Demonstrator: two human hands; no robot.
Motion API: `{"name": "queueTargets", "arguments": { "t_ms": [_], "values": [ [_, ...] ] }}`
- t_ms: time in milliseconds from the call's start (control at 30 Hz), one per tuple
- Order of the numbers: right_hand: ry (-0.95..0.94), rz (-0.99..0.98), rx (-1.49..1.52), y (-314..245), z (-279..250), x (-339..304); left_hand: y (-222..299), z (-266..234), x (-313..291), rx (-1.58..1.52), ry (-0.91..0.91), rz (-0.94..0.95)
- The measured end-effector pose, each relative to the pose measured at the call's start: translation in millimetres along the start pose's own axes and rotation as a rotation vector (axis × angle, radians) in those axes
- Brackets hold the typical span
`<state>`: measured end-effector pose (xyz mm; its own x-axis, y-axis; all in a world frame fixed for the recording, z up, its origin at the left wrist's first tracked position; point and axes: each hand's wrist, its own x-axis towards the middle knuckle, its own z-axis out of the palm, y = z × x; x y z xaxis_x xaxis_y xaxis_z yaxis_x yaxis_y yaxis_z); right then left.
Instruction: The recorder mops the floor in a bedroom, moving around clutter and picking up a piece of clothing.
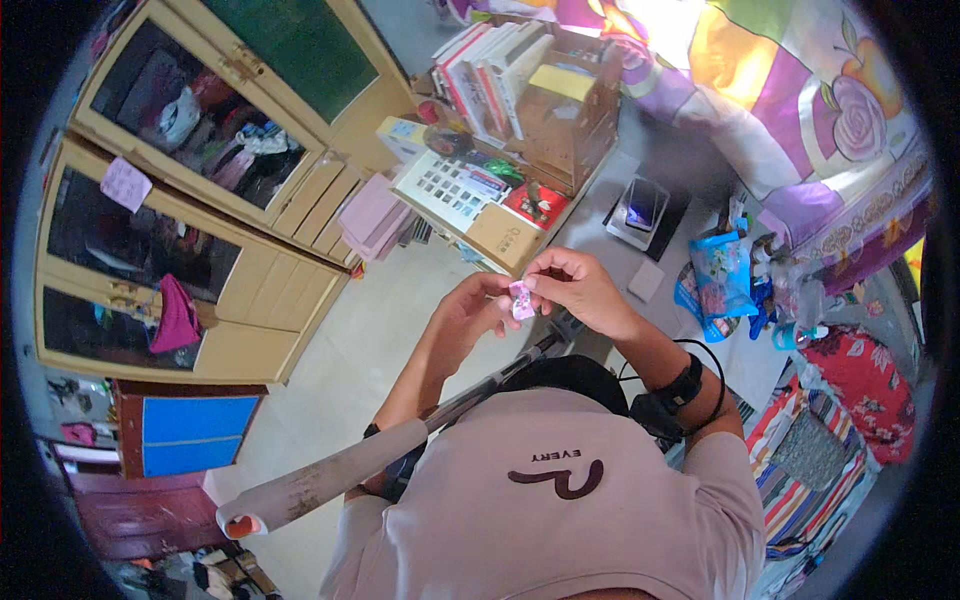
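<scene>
A small pink-and-white patterned piece (521,301), like a folded wrapper or tiny packet, is held up in front of my chest. My left hand (472,308) pinches its left side between thumb and fingers. From the other side, the thumb and bent forefinger of my right hand (582,288) grip its upper right edge. The two hands are close together, and what the piece contains, if anything, cannot be seen.
A long pole with a grey sleeve (330,478) slants below my left forearm. Beyond my hands stand a cardboard box (503,238) and a shelf of books (490,80). To the right, a desk holds a phone (643,206) and a blue packet (722,275). Cabinets (215,345) line the left.
</scene>
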<state>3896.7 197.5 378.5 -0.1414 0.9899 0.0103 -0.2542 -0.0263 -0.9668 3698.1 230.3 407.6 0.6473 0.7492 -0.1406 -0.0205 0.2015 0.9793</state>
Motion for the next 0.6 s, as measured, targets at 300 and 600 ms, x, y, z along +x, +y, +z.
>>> {"name": "queueTargets", "arguments": {
  "t_ms": [300, 600],
  "values": [
    [-0.087, 0.034, -0.086, -7, 38, 3, -17, -25, -15, -0.209, 0.121, -0.138],
    [-0.144, 0.115, -0.131, 1, 44, 11, -14, -18, -21, -0.427, 0.04, -0.165]
  ]
}}
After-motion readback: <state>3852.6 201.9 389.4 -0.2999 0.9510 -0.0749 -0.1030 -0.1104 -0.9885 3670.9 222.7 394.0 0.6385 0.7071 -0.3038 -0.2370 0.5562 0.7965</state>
